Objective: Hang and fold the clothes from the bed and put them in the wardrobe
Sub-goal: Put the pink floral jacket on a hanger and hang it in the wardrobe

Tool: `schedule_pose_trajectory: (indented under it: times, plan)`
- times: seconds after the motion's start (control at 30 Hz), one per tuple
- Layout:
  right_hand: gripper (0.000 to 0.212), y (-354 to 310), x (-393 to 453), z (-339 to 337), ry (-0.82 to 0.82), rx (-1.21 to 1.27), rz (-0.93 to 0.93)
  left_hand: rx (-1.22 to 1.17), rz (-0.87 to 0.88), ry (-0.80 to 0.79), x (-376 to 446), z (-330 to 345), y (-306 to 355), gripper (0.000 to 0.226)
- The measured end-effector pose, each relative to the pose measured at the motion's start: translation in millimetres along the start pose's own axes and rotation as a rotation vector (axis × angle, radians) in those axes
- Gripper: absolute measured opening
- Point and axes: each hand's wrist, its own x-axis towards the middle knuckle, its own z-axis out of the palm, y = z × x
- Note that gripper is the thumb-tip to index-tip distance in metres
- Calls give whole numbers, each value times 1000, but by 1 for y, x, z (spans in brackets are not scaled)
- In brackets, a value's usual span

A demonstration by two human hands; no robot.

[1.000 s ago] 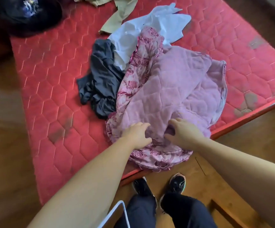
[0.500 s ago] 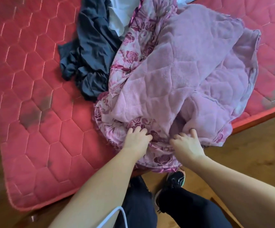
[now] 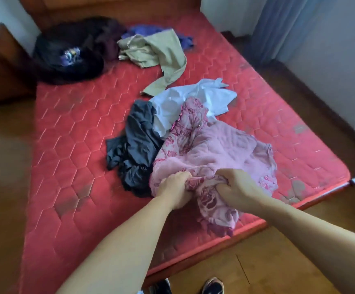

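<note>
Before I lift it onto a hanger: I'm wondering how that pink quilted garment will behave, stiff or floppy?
Probably floppy: the pink quilted garment bunches and creases where the left hand and right hand grip it. Its padded look suggests some bulk, so it may sag. Its hem already droops over the mattress edge.

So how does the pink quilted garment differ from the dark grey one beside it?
The pink quilted garment is gripped by both hands, left and right; the dark grey garment lies untouched. The pink one looks thick and rose-patterned, the grey one thin and plain. Both are crumpled on the red mattress.
</note>
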Motion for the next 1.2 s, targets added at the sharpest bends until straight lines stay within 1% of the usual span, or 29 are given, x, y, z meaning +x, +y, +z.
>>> schedule_pose_trajectory:
  times: [0.07,0.13,0.2,0.33,0.4,0.53,0.6,0.67,0.73,0.8,0.87,0.9,0.93,0.97,1.0,1.03,1.07,1.1,1.13,1.17,1.2]
  plan:
    - [19,-23,-1,-47,51,-30,-21,5,36,-16,-6,-45,18,34]
    - [25,-42,-5,-91,91,-92,-49,52,85,3,-13,-87,35,25]
    - [29,-60,-12,-130,149,-114,-80,55,109,41,-19,-124,55,26]
    - [36,-95,-28,-192,278,-175,-130,112,175,194,-32,-191,98,24]
    - [43,-106,-33,-219,304,-192,-136,130,188,271,-43,-221,115,34]
    - [46,-123,-37,-259,312,-163,-168,216,192,438,-64,-268,146,19]
    - [41,-128,-40,-270,259,-141,-182,237,185,532,-71,-283,160,21]
    - [37,-131,-50,-279,173,-129,-226,188,190,608,-79,-292,180,19]
    - [34,-135,-59,-280,88,-123,-323,118,220,659,-86,-301,200,21]
    - [37,-132,-71,-283,-24,-123,-427,100,263,712,-93,-306,227,21]
    - [52,-128,-77,-289,-197,-150,-468,164,335,774,-101,-311,248,20]
    - [57,-124,-77,-296,-282,-146,-460,221,360,806,-106,-313,256,20]
    - [55,-121,-76,-305,-345,-112,-442,276,382,839,-113,-315,262,22]
    - [48,-117,-72,-314,-368,-60,-427,320,413,868,-121,-317,268,23]
    - [38,-114,-66,-322,-327,12,-416,363,458,886,-132,-319,274,23]
    - [29,-114,-59,-331,-194,78,-416,414,509,888,-145,-321,280,23]
    - [23,-114,-51,-337,-12,109,-426,478,557,880,-159,-323,286,22]
    - [31,-118,-45,-341,133,123,-448,560,606,873,-173,-326,290,21]
    - [54,-126,-39,-343,181,126,-486,660,664,871,-186,-329,293,21]
    - [80,-137,-35,-343,144,113,-542,770,728,869,-199,-332,294,23]
    - [96,-150,-32,-341,56,88,-599,882,790,867,-212,-335,294,24]
